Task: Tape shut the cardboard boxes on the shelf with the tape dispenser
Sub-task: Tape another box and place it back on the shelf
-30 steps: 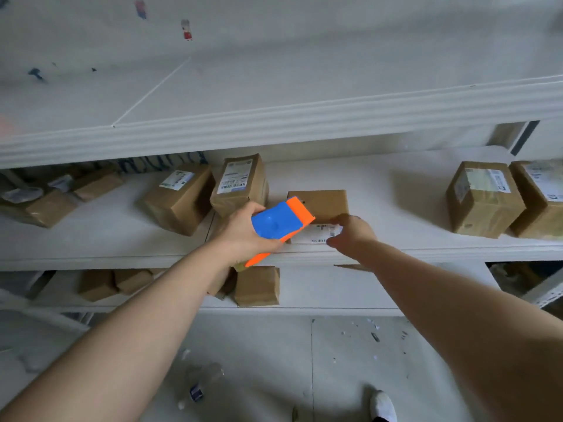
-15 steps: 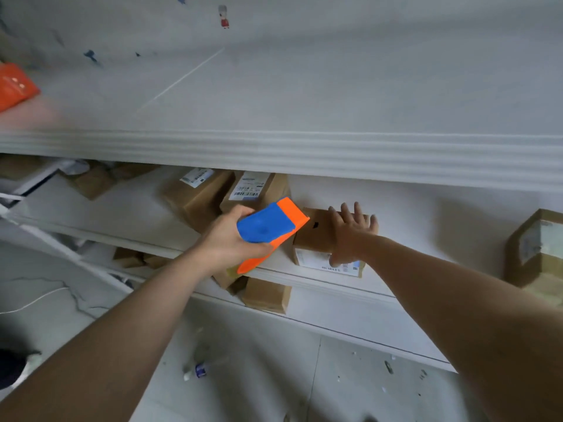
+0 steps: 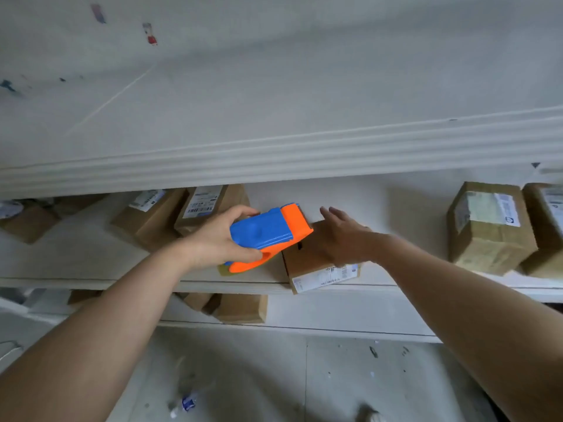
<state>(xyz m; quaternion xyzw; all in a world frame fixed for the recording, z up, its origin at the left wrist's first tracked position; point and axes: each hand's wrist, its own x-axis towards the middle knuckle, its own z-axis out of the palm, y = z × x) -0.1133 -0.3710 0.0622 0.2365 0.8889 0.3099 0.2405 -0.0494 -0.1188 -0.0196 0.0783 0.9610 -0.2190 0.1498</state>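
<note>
Look first at the small brown cardboard box (image 3: 306, 263), placed at the front edge of the white shelf board (image 3: 122, 283), with its labelled lower corner seeming to reach a little over the lip. Probably light and rather stiff, to judge from the size and the sharp edges; likely to slide on the smooth board when pushed, and soft enough to dent at the top seam under a hard press. Best held flat from above or at the far side, not at the corners. Covered on top by the right hand (image 3: 344, 236), fingers straight and spread, pressing and not pinching anything. Just beside the box on the left, and touching or nearly touching its top edge, find the blue and orange plastic tape dispenser (image 3: 268, 236), grasped firmly around its blue body by the left hand (image 3: 219, 239), orange nose toward the box. Not possible to tell whether any tape is out. Further away on the same board, see other brown labelled boxes at the left (image 3: 146, 220) and at the right (image 3: 490, 226); more below (image 3: 240, 307).
</note>
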